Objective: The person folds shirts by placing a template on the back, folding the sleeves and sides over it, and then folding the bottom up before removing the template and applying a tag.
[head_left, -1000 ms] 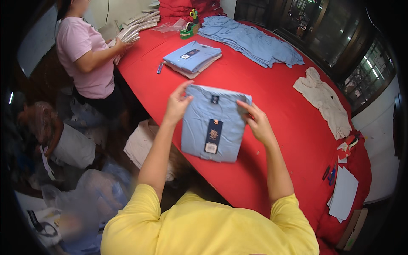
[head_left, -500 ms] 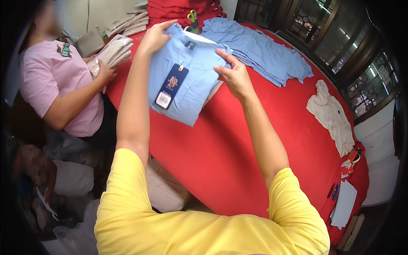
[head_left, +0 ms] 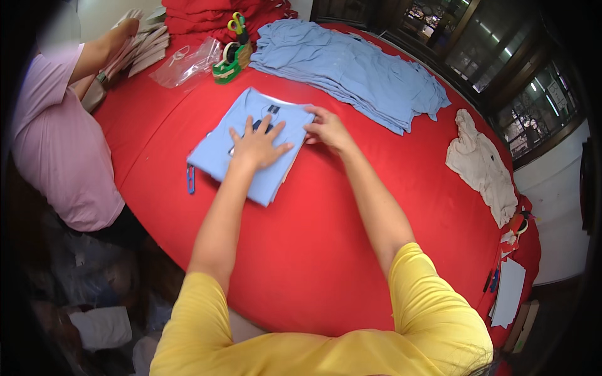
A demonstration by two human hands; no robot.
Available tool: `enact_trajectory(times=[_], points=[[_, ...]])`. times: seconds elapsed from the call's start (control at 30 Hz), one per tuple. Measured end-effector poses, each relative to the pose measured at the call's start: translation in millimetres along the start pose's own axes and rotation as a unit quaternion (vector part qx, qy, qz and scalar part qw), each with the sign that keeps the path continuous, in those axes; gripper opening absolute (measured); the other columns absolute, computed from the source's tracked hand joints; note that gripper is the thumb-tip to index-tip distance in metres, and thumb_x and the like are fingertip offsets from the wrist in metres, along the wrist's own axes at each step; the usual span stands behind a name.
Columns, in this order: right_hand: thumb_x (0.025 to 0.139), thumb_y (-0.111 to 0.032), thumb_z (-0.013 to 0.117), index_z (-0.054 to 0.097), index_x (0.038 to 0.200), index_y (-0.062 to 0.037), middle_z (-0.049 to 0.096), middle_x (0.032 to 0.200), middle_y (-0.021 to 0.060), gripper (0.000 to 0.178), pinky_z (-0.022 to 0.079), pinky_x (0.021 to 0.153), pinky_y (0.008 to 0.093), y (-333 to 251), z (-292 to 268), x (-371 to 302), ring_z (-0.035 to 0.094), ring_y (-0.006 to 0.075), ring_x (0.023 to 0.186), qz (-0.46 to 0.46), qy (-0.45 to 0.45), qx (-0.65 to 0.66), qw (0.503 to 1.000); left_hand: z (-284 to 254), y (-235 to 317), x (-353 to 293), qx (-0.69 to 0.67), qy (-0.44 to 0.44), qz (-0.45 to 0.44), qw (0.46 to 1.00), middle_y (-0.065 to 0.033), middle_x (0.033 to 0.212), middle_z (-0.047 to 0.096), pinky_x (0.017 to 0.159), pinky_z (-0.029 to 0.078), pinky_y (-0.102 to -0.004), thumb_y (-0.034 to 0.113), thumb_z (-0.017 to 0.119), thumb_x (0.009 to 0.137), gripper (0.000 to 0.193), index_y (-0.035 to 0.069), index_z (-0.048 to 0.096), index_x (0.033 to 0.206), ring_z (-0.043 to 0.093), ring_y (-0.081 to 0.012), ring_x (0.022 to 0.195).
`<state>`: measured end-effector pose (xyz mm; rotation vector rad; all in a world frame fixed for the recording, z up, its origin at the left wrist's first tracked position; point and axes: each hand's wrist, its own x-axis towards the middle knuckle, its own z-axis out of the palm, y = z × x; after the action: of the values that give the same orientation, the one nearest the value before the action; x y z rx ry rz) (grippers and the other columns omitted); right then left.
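Left hand (head_left: pixel 256 150): your grip's released, spread on folded blue shirt (head_left: pixel 213 153).
Right hand (head_left: pixel 329 130): at shirt's far-right corner; can't tell if your grip's clenched.
Shirt: on worktop (head_left: pixel 307 269), toward left edge.

Left hand (head_left: pixel 256 145) palm down, flat, fingers spread wide and pointing forward, thumb out to the right. Right hand (head_left: pixel 326 128) near it, not touching, fingers bent and turned leftward; whether they pinch is hard to tell. Left forearm (head_left: pixel 217 216) and right forearm (head_left: pixel 378 199), both bare, reach forward and slant inward, closer together at the wrists
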<state>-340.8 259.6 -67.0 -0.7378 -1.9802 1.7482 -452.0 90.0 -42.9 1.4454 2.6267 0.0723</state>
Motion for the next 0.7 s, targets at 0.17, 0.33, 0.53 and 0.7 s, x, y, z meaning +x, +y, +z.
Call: enact_trajectory(times=[0.17,0.33,0.53,0.7], points=[[0.081,-0.018,0.067,0.063,0.112,-0.0095,0.063,0.104,0.0154,0.033,0.047,0.084,0.0462,23.2,-142.6,14.7,0.057,0.0362,0.099,-0.113,0.381,-0.579,0.712,11.0,2.4,-6.2,0.000,0.051,0.015,0.999,-0.0027,0.157,0.023,0.106,0.011,-0.0716,0.070,0.043,0.085,0.069,0.037,0.036,0.145,0.013,-0.0378,0.144],[0.080,-0.019,0.068,0.066,0.095,-0.0074,0.064,0.098,0.0162,0.019,0.046,0.081,0.0475,20.5,-261.7,-2.8,0.060,0.0356,0.094,-0.085,0.273,-0.536,0.794,-6.0,17.5,13.8,-0.084,-0.037,0.022,0.996,-0.0041,0.157,0.020,0.109,0.008,-0.0687,0.072,0.037,0.086,0.073,0.033,0.033,0.147,0.009,-0.0381,0.145],[0.081,-0.017,0.065,0.067,0.080,-0.0043,0.066,0.084,0.0181,0.013,0.046,0.077,0.0473,-51.5,-245.5,-121.7,0.064,0.0365,0.084,-0.148,0.135,-0.694,0.691,-33.5,-40.2,53.9,-0.219,-0.184,0.092,0.954,-0.0086,0.159,0.010,0.116,0.000,-0.0518,0.078,0.030,0.085,0.085,0.027,0.020,0.152,-0.001,-0.0370,0.145],[0.078,-0.017,0.065,0.070,0.080,-0.0082,0.067,0.077,0.0152,0.010,0.052,0.068,0.0415,-66.7,-152.9,-360.6,0.066,0.0309,0.075,0.064,-0.139,-0.666,0.730,-77.5,17.4,10.4,-0.010,-0.115,0.000,0.993,-0.0025,0.158,0.017,0.109,-0.008,-0.0663,0.084,0.030,0.078,0.094,0.022,0.032,0.148,0.000,-0.0323,0.146]])
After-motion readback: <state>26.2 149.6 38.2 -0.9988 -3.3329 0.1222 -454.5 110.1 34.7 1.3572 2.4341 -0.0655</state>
